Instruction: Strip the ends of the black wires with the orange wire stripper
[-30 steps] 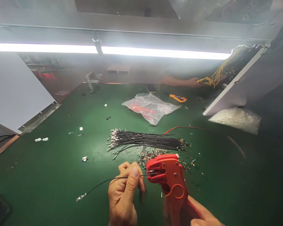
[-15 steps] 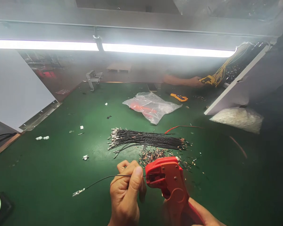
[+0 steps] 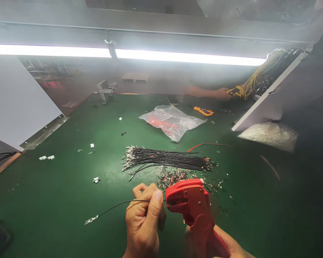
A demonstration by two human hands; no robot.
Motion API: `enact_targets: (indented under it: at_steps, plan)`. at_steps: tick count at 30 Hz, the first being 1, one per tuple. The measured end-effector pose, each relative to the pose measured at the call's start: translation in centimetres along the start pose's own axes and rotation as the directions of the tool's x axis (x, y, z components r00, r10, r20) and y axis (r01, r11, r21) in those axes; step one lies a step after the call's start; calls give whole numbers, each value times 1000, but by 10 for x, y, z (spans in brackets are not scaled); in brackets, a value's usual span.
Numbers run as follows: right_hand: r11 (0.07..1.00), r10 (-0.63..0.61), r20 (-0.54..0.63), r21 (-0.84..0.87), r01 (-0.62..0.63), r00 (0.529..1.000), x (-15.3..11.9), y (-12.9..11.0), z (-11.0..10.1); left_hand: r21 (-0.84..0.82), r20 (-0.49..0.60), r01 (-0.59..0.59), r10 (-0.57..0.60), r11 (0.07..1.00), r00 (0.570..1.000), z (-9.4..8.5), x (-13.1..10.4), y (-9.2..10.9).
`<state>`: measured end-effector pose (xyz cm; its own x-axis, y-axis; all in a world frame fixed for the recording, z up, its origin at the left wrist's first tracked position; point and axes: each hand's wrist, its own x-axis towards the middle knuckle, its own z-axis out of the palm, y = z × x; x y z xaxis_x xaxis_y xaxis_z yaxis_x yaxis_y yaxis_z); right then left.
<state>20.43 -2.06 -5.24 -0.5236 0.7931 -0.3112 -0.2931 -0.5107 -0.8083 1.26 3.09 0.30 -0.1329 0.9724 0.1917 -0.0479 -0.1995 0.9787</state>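
Observation:
Between thumb and fingers my left hand (image 3: 144, 218) pinches a thin black wire (image 3: 115, 205), whose left end carries a metal terminal (image 3: 91, 219). The wire's other end points right, at the jaws of a red wire stripper (image 3: 190, 200); whether its tip lies inside them I cannot tell. Wrapped round the stripper's handles is my right hand (image 3: 226, 240), its fingers largely hidden behind the tool. Just beyond both hands lie a bundle of black wires (image 3: 167, 158) with terminals on the left ends, and a heap of cut insulation bits (image 3: 173, 177) with copper showing.
Past the bundle lies a clear plastic bag (image 3: 173, 122) with red contents, beside an orange tool (image 3: 204, 111). A bag of pale parts (image 3: 270, 136) sits at right by a white panel (image 3: 269, 91). At the back, another person's hand (image 3: 220, 93) holds a yellow tool.
The view has shifted very slightly. The handles of the red wire stripper sit a little further left, and its jaw area looks slightly changed. The wire stays in my left hand.

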Motion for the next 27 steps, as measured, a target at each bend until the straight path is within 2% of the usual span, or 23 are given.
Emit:
enact_targets:
  at_steps: [2, 6, 9, 11, 14, 18, 20, 23, 27]
  plan:
    - [999, 8, 18, -42, -7, 1000, 1, 1, -3, 1, 5, -3, 3, 1000, 1000, 0, 0, 1]
    - [989, -63, 59, -130, 70, 996, 4, -1, -6, 25, 22, 2, -2, 1000, 1000, 0, 0, 1]
    - [981, -138, 90, -122, 149, 986, 7, -5, -2, 28, 21, 14, -15, 1000, 1000, -1, 0, -2]
    - [985, -136, 111, -91, 147, 984, 9, -10, 1, -7, 10, 33, -33, 999, 999, 0, 0, -4]
    - [996, -70, 50, -54, 73, 996, 7, -18, 4, -57, -51, 58, -61, 997, 997, 3, 0, -5]
    - [996, -69, 49, -46, 71, 996, 4, -20, 0, -89, -179, 97, -112, 991, 978, 4, -1, -4]
    - [996, -74, 53, -51, 77, 996, 4, -17, -2, -109, -149, 101, -117, 989, 982, 2, 0, -4]
    - [994, -100, 80, -27, 102, 992, 8, -10, -4, -157, -34, 99, -105, 983, 994, -4, 4, -2]
    - [988, -151, 150, 50, 145, 977, 14, 4, -7, -246, -44, 142, -157, 959, 987, -8, 11, 3]
